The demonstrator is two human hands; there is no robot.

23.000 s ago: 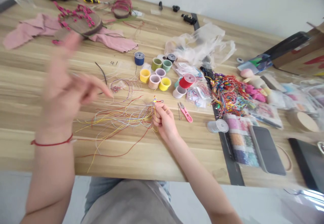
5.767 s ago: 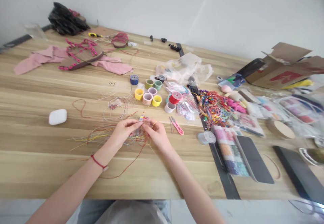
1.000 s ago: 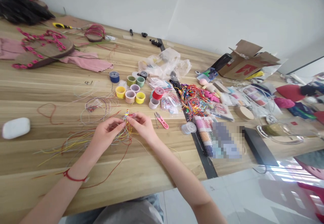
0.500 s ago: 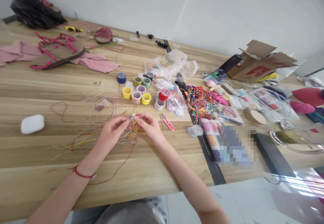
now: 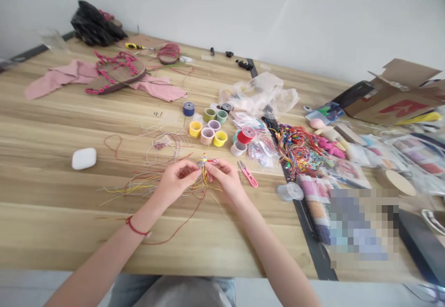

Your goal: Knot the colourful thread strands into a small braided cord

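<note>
My left hand pinches one side of a small braided piece of coloured cords, and my right hand pinches its other side. Both hands are closed, with the fingertips close together. Loose yellow, grey and red cords spread from under my hands to the left over the wooden table. One red cord curves below them. To the right of my right hand lie pink-handled snips. Several spools of thread, among them a yellow one and a red one, stand beyond my hands.
A white case lies at the left. Farther back are a pink cloth, a black bag and a clear plastic bag. Tangled colourful cords, a clear spool and a cardboard box are at the right.
The view has turned left, so everything appears farther right in the picture. My hands stay at the braided piece, with only slight finger movement.
</note>
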